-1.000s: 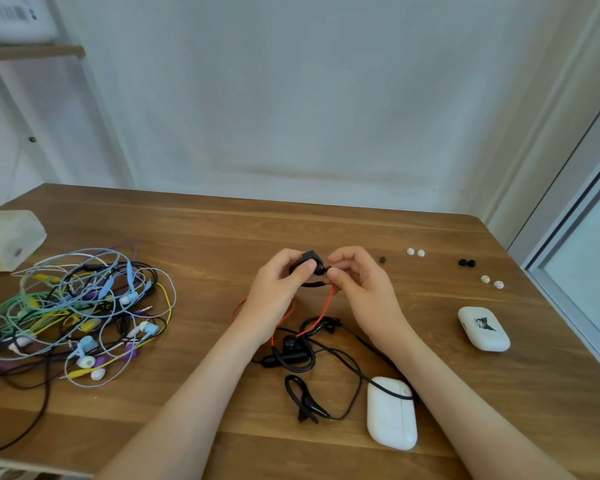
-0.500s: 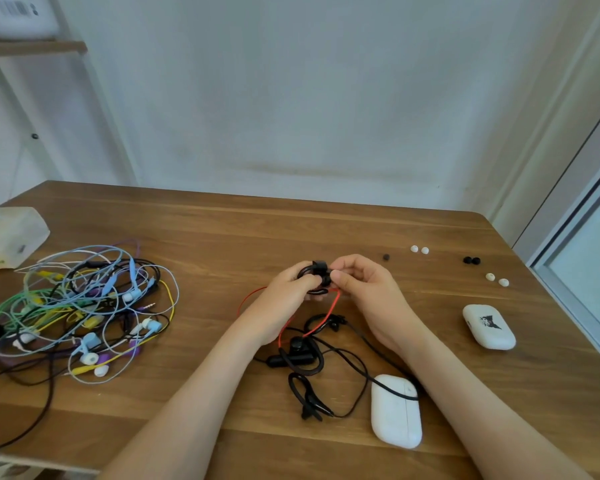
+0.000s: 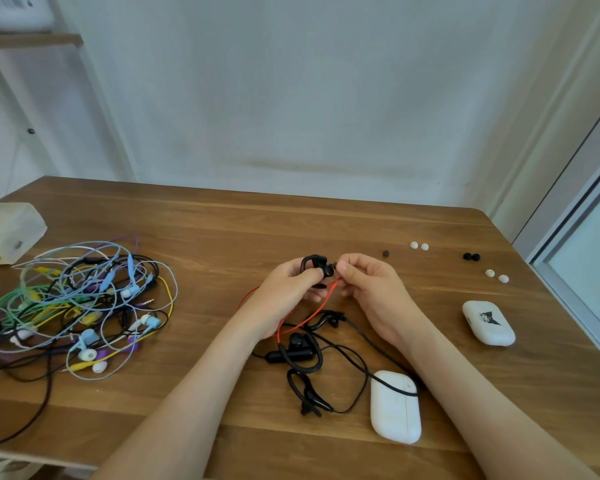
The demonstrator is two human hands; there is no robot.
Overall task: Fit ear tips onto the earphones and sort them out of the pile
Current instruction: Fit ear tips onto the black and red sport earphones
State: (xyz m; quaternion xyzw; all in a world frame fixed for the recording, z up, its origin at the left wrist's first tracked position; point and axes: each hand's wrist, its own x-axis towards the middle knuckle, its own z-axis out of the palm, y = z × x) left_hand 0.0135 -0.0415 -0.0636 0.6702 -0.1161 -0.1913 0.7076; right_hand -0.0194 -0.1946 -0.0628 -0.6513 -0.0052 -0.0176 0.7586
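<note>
Head view: above the brown wooden table (image 3: pixel 222 233), the left hand (image 3: pixel 284 289) has its fingers curled round a black ear-hook earphone (image 3: pixel 316 266) on a red cable (image 3: pixel 317 310). The right hand (image 3: pixel 368 285) pinches the earphone's front end with thumb and fingers. The tangled pile of coloured wired earphones (image 3: pixel 80 306) lies well to the left. Loose white ear tips (image 3: pixel 419 245) and black ear tips (image 3: pixel 471 257) sit at the far right.

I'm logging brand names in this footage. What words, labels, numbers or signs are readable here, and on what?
No text here is readable.
White object on the shelf: dark printed label, too blurred to read.
Small white case: black cartoon figure, no words.
Translucent box: faint marks, too blurred to read.
</note>
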